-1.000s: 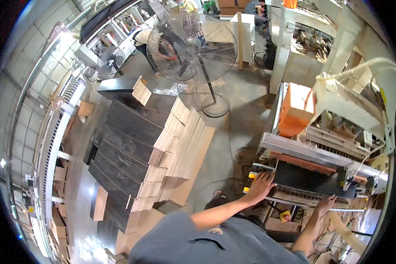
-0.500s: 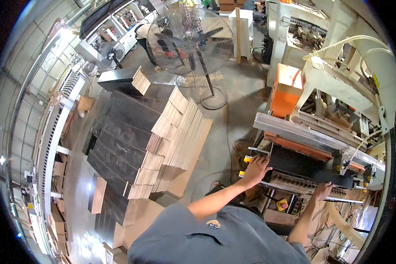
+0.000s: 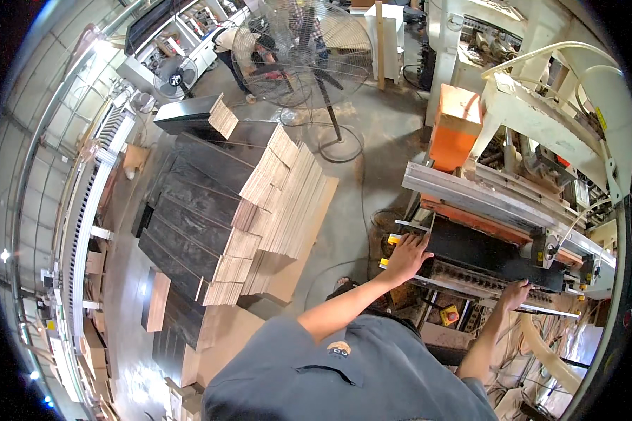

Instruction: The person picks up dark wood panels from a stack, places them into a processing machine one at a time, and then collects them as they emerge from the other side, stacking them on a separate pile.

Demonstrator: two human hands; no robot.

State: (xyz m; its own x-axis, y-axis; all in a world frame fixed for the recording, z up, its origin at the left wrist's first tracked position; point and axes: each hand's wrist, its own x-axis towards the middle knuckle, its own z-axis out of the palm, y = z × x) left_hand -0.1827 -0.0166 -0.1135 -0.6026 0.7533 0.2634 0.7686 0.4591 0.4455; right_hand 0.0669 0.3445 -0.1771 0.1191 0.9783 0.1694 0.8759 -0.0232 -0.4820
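A long black panel (image 3: pixel 481 251) lies in the machine at my right, under a metal beam (image 3: pixel 498 195). My left hand (image 3: pixel 409 258) rests at the panel's left end with fingers stretched out, beside yellow-tipped stops (image 3: pixel 393 239). At the right end, my right hand (image 3: pixel 515 295) is closed at the panel's near edge; its fingertips are partly hidden. Just below the panel runs a row of drill spindles (image 3: pixel 463 275) in the machine.
Left of me stands a large stack of black-faced boards (image 3: pixel 196 189) with pale edges. Beyond it are a tall pedestal fan (image 3: pixel 302 56) and a person (image 3: pixel 235 52). An orange box (image 3: pixel 456 130) sits on the machine; a yellow-and-red button box (image 3: pixel 449 314) hangs below. Cables lie at the lower right.
My view has shifted slightly. Both hands stay at the panel's two ends, with only a slight shift of the right. Behind the fan, the person shows more fully, bent forward.
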